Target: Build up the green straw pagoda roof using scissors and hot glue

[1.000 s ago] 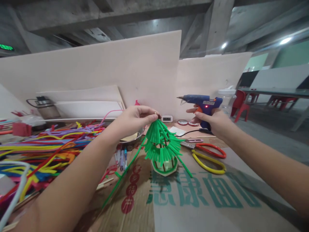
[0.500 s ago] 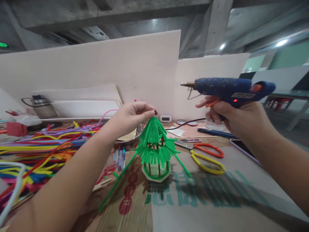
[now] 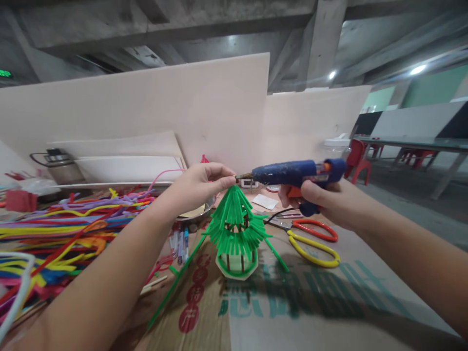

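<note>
Pinching the green model [image 3: 237, 239] by its peak, left hand [image 3: 204, 183] faces right hand [image 3: 325, 199] clasping glue gun [image 3: 285, 173]; cardboard [image 3: 292, 336] shows Chinese characters [image 3: 241, 306].

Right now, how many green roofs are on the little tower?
2: an upper roof just below the left hand, and a lower roof above the pale base. None seems hidden.

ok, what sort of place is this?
Likely a craft workspace in a bare concrete building: piled colourful strips, a glue gun in the right hand, and concrete beams overhead.
</note>
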Demonstrator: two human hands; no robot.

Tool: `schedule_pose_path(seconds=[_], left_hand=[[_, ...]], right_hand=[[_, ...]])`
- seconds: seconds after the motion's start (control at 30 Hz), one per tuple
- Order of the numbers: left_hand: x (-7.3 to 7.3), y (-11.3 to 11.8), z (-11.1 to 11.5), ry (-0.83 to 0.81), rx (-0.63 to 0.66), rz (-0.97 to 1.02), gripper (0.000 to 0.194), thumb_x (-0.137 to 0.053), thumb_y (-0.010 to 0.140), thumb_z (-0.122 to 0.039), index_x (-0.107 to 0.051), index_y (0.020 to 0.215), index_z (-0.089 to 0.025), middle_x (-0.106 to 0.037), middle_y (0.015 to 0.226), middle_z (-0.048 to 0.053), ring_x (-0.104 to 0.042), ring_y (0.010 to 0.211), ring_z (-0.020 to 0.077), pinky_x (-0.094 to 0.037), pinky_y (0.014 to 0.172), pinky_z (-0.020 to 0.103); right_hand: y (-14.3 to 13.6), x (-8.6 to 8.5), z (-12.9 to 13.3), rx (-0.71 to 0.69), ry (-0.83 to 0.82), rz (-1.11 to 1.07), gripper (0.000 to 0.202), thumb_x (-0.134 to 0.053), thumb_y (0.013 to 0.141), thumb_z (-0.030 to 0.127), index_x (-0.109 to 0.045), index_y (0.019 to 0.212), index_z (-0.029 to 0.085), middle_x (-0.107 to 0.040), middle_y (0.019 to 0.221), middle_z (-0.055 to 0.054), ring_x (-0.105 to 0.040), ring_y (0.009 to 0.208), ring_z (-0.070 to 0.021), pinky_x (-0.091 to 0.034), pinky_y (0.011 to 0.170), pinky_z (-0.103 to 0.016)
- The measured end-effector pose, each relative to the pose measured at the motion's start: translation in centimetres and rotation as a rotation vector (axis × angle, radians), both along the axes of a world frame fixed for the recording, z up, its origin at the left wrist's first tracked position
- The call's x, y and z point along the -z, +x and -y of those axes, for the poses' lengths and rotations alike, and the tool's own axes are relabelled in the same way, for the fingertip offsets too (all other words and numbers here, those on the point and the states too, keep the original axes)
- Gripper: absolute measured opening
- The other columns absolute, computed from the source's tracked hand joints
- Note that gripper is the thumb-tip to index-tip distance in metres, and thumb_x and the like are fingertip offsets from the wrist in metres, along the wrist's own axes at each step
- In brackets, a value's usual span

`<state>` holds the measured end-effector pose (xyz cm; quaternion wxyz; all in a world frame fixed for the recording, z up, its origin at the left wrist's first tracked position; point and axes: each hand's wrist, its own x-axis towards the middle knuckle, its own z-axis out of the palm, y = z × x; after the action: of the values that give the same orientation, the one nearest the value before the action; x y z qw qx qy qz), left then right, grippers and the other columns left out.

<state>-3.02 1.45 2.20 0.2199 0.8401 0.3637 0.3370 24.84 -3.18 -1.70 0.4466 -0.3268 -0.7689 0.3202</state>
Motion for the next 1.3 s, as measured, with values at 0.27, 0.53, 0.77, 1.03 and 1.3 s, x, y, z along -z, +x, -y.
schedule_pose_path(seconds=[0.27,0.53,0.77,1.03,1.3], left_hand=[[0.2,-0.1,0.1,0.005,0.001,-0.008,0.032,-0.063,0.086,-0.048,-0.07,0.09,-0.017,-0.069,0.082,0.003,-0.063,0.078,0.0164,-0.047,0.068,0.026],[0.3,0.0,0.1,-0.005,0.014,0.027,0.032,-0.065,0.085,-0.048,-0.07,0.091,-0.016,-0.071,0.086,0.004,-0.064,0.081,0.0161,-0.048,0.072,0.027],[0.3,0.3,0.3,-0.008,0.033,0.052,0.032,-0.067,0.084,-0.047,-0.07,0.092,-0.016,-0.073,0.09,0.004,-0.065,0.084,0.0162,-0.049,0.077,0.029],[0.2,0.4,0.6,-0.006,0.039,0.052,0.029,-0.066,0.085,-0.043,-0.07,0.092,-0.016,-0.073,0.091,0.004,-0.065,0.084,0.016,-0.048,0.077,0.028],[0.0,0.6,0.9,-0.016,0.036,0.056,0.026,-0.065,0.084,-0.04,-0.069,0.089,-0.015,-0.071,0.087,0.003,-0.063,0.082,0.0153,-0.047,0.076,0.028]], right_hand=[[-0.5,-0.2,0.5,-0.031,0.142,0.203,0.045,-0.053,0.091,0.059,-0.072,0.076,0.021,-0.073,0.078,-0.004,-0.069,0.08,-0.0215,-0.052,0.079,-0.035],[-1.4,-0.1,1.2,0.033,0.042,0.028,0.036,-0.069,0.083,0.054,-0.06,0.098,0.023,-0.062,0.061,0.003,-0.056,0.054,-0.013,-0.04,0.049,-0.025],[-1.1,-0.8,1.0,0.129,0.125,0.1,0.034,-0.07,0.08,0.056,-0.061,0.086,0.023,-0.056,0.055,0.004,-0.05,0.05,-0.0124,-0.036,0.047,-0.025],[-1.4,-0.7,0.9,0.138,0.125,0.089,0.033,-0.071,0.078,0.054,-0.058,0.08,0.023,-0.055,0.057,0.003,-0.048,0.05,-0.0116,-0.034,0.045,-0.024],[-1.5,-0.9,1.3,0.163,0.111,0.129,0.033,-0.072,0.078,0.05,-0.057,0.084,0.021,-0.055,0.062,0.004,-0.048,0.054,-0.0114,-0.037,0.049,-0.023]])
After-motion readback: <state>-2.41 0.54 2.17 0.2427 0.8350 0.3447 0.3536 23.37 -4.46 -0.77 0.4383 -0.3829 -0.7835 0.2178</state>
